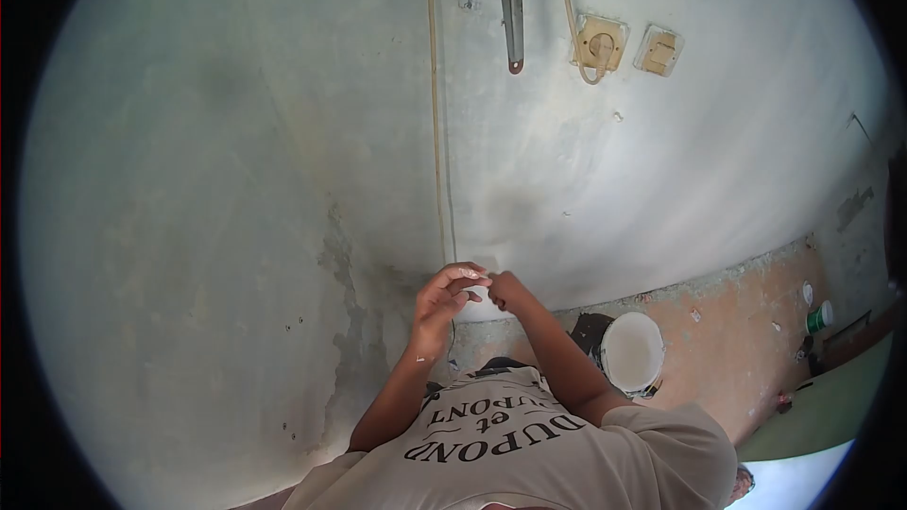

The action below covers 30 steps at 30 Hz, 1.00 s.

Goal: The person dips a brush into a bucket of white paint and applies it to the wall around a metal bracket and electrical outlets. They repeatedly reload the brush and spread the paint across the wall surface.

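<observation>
My left hand (446,298) is raised in front of my chest, its fingers bent and apart from the thumb. White smears mark its fingers and wrist. Close to those fingertips, my right hand (504,292) is closed with the fingers curled in. Whatever lies in the right hand, if anything, is too small to make out. Behind both hands is the pale, patchy wall (529,179). A thin cable (436,113) runs down it to just above the left hand.
A white bucket (632,353) stands on the brownish floor (727,340) to the right. Higher on the wall are a metal bracket (510,9), a socket with a plug (600,45) and a switch (658,50). A green-and-white container (818,316) sits farther right.
</observation>
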{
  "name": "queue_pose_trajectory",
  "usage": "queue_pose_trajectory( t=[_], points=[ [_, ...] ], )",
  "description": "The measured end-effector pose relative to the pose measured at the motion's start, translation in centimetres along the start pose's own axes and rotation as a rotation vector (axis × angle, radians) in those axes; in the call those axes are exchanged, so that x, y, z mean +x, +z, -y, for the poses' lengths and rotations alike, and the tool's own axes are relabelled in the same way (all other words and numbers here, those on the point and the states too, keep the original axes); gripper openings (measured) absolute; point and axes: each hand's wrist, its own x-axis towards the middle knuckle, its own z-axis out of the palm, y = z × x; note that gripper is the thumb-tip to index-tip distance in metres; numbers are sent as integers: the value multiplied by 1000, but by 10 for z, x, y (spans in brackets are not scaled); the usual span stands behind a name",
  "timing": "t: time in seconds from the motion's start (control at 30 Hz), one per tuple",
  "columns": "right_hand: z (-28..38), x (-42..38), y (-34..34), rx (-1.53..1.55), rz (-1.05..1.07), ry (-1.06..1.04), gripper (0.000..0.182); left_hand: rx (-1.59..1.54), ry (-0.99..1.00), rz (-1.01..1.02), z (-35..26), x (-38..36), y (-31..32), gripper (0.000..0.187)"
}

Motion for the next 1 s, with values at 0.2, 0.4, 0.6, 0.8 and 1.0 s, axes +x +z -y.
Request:
queue_pose_trajectory(
  t=[0.2, 0.4, 0.6, 0.8, 1.0],
  points=[
    [149, -63, -136, 762, 53, -29, 49, 6, -48, 34, 8, 6, -1, 34],
    [205, -136, -162, 440, -160, -428, 48, -2, -43, 70, 9, 9, 4, 33],
    [80, -1, -94, 180, -633, -515, 43, 21, -53, 64, 11, 8, 1, 33],
    [-8, 16, -16, 258, -552, -296, 44, 41, -87, 42, 10, 10, -3, 31],
    [-20, -11, -27, 846, -69, 317, 42, 72, -112, 56, 7, 12, 1, 31]
  ],
)
